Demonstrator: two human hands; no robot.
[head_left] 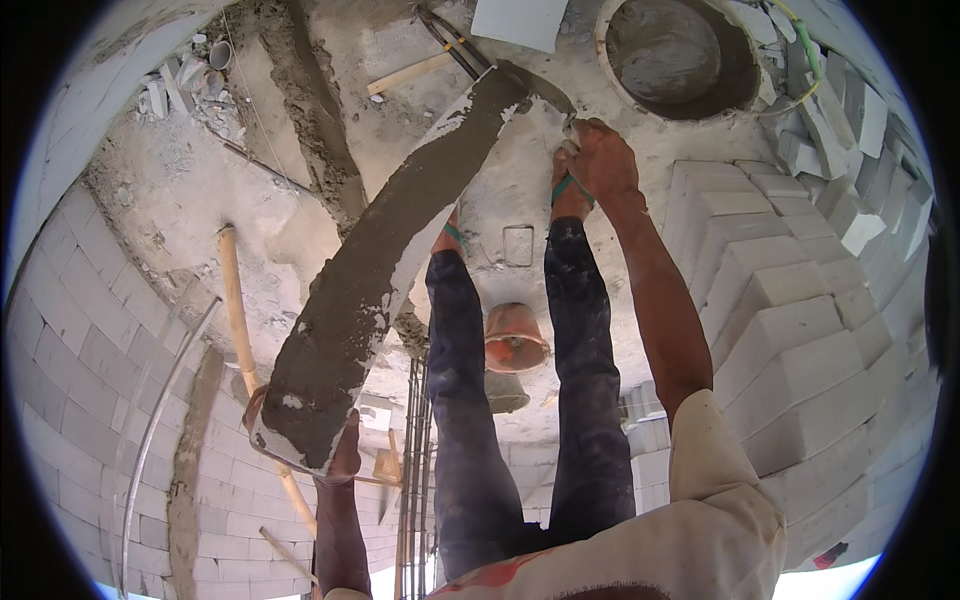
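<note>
A long pale block (424, 243) is tilted across the middle of the view, its upper face spread with wet grey mortar (385, 240). My left hand (347, 452) is closed around the block's near end, with fingers on one side and the thumb side on the other. At the far end, my right hand (604, 162) grips the handle of a trowel (540, 88). The trowel's blade lies against the mortar at that end. My right fingers are wrapped round the handle, hiding most of it.
A round tub (607, 78) of wet mortar stands at the far right. Stacked pale blocks (780, 270) fill the right side. An orange bucket (515, 335) sits between my legs. Rebar (412, 470), a wooden pole (238, 300) and a mortar strip (318, 120) lie leftward.
</note>
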